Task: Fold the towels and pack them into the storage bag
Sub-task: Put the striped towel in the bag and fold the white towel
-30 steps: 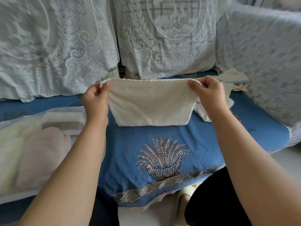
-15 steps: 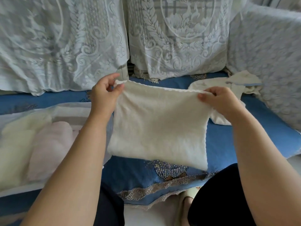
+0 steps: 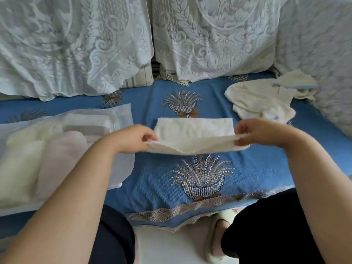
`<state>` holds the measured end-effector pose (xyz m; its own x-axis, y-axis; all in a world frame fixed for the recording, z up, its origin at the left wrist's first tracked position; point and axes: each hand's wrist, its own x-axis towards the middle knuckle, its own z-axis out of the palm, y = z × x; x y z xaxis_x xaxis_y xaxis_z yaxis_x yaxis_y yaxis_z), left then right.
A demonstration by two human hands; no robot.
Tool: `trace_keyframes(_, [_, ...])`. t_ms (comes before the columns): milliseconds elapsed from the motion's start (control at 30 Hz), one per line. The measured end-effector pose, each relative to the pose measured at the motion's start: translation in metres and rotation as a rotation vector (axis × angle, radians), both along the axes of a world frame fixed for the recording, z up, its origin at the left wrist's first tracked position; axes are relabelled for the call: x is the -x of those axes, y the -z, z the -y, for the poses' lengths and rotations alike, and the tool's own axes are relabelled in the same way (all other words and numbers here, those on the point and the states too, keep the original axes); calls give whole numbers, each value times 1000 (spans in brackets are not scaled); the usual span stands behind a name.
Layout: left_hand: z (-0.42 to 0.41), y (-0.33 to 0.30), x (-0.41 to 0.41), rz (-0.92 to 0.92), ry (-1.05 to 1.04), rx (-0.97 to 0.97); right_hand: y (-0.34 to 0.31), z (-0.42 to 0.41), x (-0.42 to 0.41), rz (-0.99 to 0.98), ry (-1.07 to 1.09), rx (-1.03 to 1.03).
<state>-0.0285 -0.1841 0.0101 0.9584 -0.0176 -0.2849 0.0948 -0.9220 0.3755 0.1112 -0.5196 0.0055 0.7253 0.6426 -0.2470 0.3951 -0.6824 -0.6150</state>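
A cream towel (image 3: 194, 134) lies half folded on the blue sofa cover (image 3: 257, 168), its far part flat and its near edge lifted. My left hand (image 3: 133, 139) pinches the near left corner. My right hand (image 3: 255, 133) pinches the near right corner. To the left lies the translucent white storage bag (image 3: 118, 119), with pale folded towels (image 3: 47, 149) showing through it. A loose pile of cream towels (image 3: 261, 100) sits at the back right.
Lace-covered cushions (image 3: 209, 35) line the back and a lace-covered armrest (image 3: 320, 54) stands at the right. The sofa's trimmed front edge (image 3: 190, 208) runs below my hands. My dark-clad knees and a slippered foot (image 3: 219, 237) are on the floor beneath.
The towel hung in the air between my hands; now it has come down onto the sofa cover, with only its near edge held up. Both hands moved lower and nearer.
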Motion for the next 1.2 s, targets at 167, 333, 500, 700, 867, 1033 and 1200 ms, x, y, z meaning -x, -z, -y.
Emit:
trace_keyframes(167, [27,35,21,-443,162,-160,32,-8,28,-241,-314,443])
trace_keyframes(333, [19,44,17,-246,-43,30,37,-21,31,-229,-149,344])
trace_keyframes(500, [51,74,-6,100,-47,-30,64,-70,38,212,49,-77])
trace_keyframes(700, [79,88,-21,-60,123,-305,99,-97,51,360,-182,137])
trace_keyframes(867, [41,49,-26,-249,-48,-635,94,-48,19,307,124,284])
trace_keyframes(1033, [35,38,-36,-218,-147,-693,92,-32,-10,131,579,69])
trace_keyframes(1200, [36,55,-66,-119,-531,166,88,-37,-28,-177,798,-298])
